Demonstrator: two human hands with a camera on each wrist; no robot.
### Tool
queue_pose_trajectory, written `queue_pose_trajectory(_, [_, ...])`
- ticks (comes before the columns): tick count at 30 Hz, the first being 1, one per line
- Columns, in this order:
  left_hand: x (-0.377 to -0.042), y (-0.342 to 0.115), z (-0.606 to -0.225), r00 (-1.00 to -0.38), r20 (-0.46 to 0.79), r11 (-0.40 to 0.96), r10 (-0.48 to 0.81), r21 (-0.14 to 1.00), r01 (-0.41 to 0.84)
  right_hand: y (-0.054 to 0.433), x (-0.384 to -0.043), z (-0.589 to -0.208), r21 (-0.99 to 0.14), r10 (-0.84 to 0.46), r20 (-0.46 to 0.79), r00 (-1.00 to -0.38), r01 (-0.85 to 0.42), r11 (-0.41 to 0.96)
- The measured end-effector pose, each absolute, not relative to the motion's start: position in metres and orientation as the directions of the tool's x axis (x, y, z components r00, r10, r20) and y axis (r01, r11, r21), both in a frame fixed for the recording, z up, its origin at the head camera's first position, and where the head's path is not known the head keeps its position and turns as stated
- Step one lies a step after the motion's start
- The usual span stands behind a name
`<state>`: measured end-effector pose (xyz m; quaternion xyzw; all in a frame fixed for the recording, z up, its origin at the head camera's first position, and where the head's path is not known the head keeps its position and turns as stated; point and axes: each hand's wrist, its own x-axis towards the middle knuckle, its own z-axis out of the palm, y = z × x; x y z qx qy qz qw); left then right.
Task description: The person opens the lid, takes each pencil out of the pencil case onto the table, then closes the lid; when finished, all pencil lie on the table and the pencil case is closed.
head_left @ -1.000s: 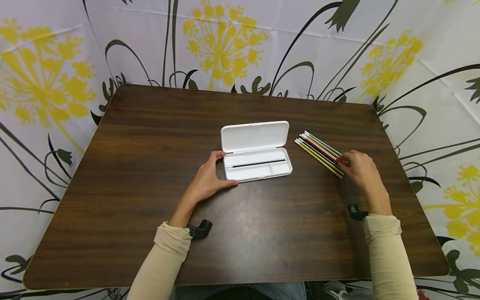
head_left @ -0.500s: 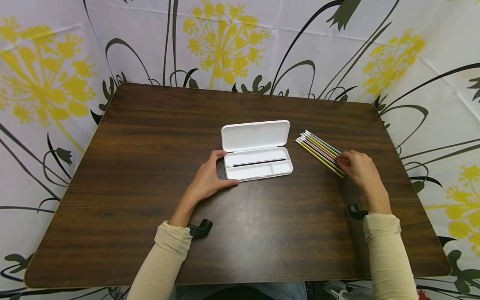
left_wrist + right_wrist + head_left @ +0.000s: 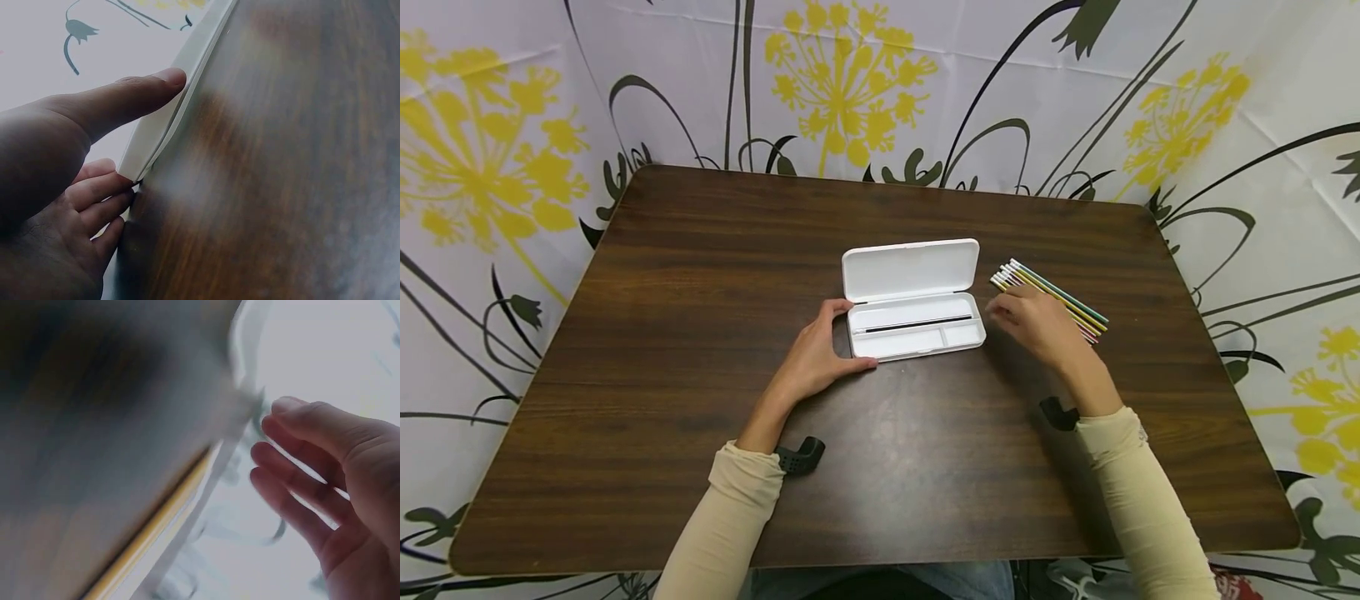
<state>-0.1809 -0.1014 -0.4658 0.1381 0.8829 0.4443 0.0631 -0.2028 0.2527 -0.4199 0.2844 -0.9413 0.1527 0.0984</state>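
Observation:
A white pencil case (image 3: 895, 347) lies with its lid (image 3: 910, 272) raised in the head view. A dark pencil (image 3: 917, 325) lies lengthwise inside. My left hand (image 3: 812, 358) grips the case's left end, thumb along the near side and fingers round the far corner; the left wrist view shows the thumb (image 3: 144, 94) against its wall. Right of the case, several coloured pencils (image 3: 1078, 308) with white ends lie slanted side by side. My right hand (image 3: 1041, 323) is over their near left part, close to the case. In the right wrist view its fingers (image 3: 294, 478) bend loosely, with nothing visible between them.
The brown wooden table (image 3: 700, 275) has rounded corners. A white cloth (image 3: 955, 92) with yellow flowers and dark stems hangs behind it and along both sides. A yellow pencil (image 3: 156, 531) shows blurred in the right wrist view.
My right hand has moved left from the pencils' right ends toward the case, uncovering those ends. The pencils have shifted slightly against each other. My left hand and the case stay in place.

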Motion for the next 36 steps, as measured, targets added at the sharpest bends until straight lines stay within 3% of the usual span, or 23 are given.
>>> queue_pose_trajectory(8, [-0.180,-0.102,-0.466,-0.952,0.015,0.566,0.304,0.802,0.194,0.199,-0.225,-0.421,-0.204,-0.656,0.140,-0.742,-0.670,0.714])
queue_pose_trajectory(25, [-0.179,-0.102,-0.464,-0.954,-0.005,0.575,0.299,0.799,0.177,0.193,-0.235,-0.432,-0.151,-0.686,0.077,-0.723,-0.689,0.709])
queue_pose_trajectory(36, [-0.179,-0.101,-0.464,-0.955,0.017,0.574,0.297,0.796,0.193,0.199,-0.228,-0.429,-0.107,-0.703,0.211,-0.679,-0.731,0.674])
